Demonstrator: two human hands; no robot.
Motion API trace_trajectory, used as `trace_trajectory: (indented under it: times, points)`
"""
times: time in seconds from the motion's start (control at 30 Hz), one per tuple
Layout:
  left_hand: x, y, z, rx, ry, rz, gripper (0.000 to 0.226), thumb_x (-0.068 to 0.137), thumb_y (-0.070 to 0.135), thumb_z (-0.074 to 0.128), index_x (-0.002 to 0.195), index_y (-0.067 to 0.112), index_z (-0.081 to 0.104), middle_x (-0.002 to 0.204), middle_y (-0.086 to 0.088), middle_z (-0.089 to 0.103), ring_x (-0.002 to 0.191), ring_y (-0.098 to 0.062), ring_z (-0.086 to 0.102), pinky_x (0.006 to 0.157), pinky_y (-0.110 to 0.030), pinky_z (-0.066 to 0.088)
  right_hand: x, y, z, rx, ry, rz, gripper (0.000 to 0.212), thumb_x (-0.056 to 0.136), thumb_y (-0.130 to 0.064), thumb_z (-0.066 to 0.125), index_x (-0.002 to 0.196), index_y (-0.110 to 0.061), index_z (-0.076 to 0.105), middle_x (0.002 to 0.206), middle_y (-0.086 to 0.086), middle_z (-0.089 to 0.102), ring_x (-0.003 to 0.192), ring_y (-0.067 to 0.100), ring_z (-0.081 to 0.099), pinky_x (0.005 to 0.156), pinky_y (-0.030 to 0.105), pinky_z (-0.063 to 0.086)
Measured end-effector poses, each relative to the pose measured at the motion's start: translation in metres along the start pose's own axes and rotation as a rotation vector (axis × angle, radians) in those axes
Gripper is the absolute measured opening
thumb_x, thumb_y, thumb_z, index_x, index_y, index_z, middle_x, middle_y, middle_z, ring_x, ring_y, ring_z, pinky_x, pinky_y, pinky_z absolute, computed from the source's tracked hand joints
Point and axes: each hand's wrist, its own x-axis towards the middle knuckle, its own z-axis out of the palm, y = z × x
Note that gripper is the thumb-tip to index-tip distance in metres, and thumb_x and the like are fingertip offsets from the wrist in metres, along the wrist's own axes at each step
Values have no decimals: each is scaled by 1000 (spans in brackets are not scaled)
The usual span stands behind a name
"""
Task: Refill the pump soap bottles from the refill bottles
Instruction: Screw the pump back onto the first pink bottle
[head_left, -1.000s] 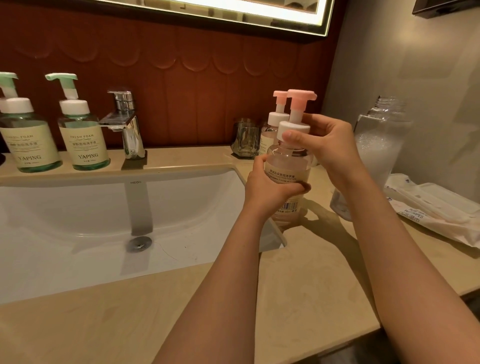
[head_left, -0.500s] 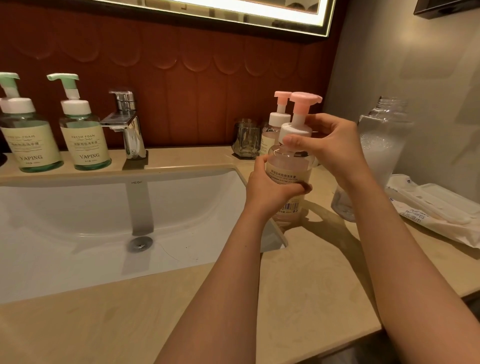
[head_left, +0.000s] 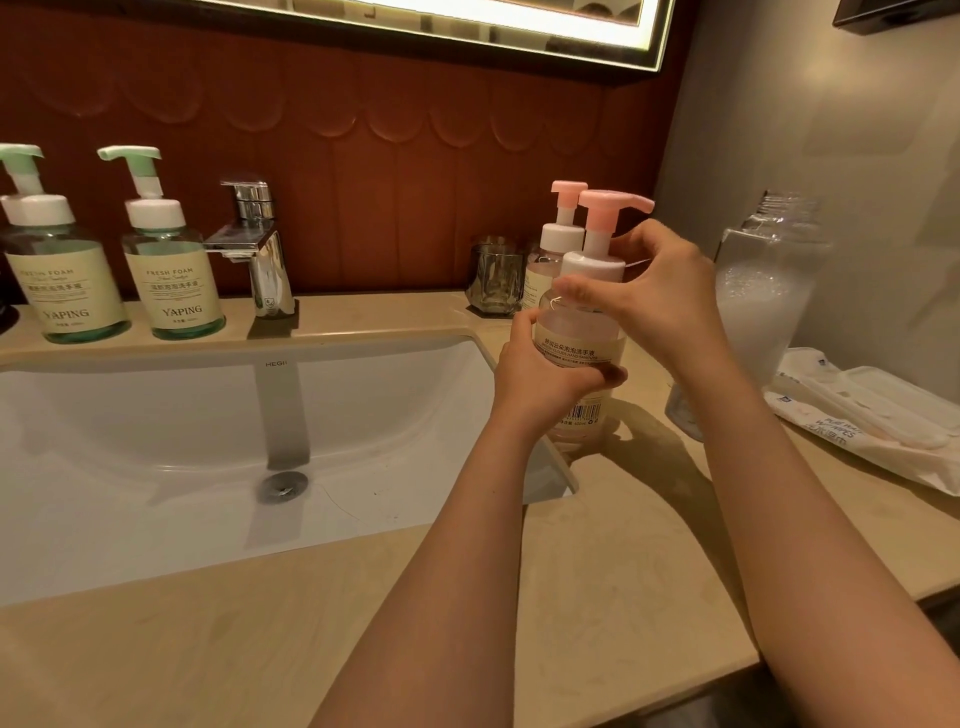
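Left hand (head_left: 540, 371) gripping pink pump bottle (head_left: 579, 338), right hand (head_left: 670, 306) gripping its collar (head_left: 592, 262), by sink (head_left: 156, 415) corner

Forearms (head_left: 467, 571) bare to frame edge; left hand (head_left: 540, 376), right hand (head_left: 670, 306) bare.

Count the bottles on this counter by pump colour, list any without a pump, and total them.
Green-pump bottles: 2
Pink-pump bottles: 2
Pumpless refill bottle: 1
Total: 5
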Motion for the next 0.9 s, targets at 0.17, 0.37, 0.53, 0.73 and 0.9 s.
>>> trace_trajectory:
  times: [0.17,0.37,0.53,0.73,0.9]
  points:
    - [0,1,-1,-8,-5,1,82,67,21,82,132,23,31,128,-1,48,115,-18,45,93,-34,42,3,-1,-2,80,-102,106,73,70,-49,71,129,-18,41,126,1,51,108,17,51,86,30,48]
    - [-1,1,-2,-17,-14,20,81,67,21,81,131,22,32,117,4,48,105,-14,46,80,-25,42,1,-2,-14,314,-251,133,44,83,-10,65,126,-12,55,115,-2,61,97,10,58,74,17,46]
    - [-2,2,-2,-10,-17,21,81,67,22,81,131,22,32,116,4,47,104,-13,46,74,-21,40,1,-2,-12,255,-147,113,46,75,-17,74,119,-13,60,108,-6,61,97,12,59,74,19,48]
    - [-2,2,-2,-2,-17,27,81,68,22,81,132,21,31,124,0,48,105,-13,46,78,-22,41,-1,-3,-11,309,-110,116,43,77,-12,72,118,-11,60,113,-1,63,98,13,59,75,22,48]
    - [-1,1,-1,2,-14,29,81,68,22,81,132,22,31,125,0,48,106,-14,46,83,-27,41,-1,-2,-9,321,-117,98,43,80,-9,68,122,-9,58,115,0,62,101,15,58,81,26,49]
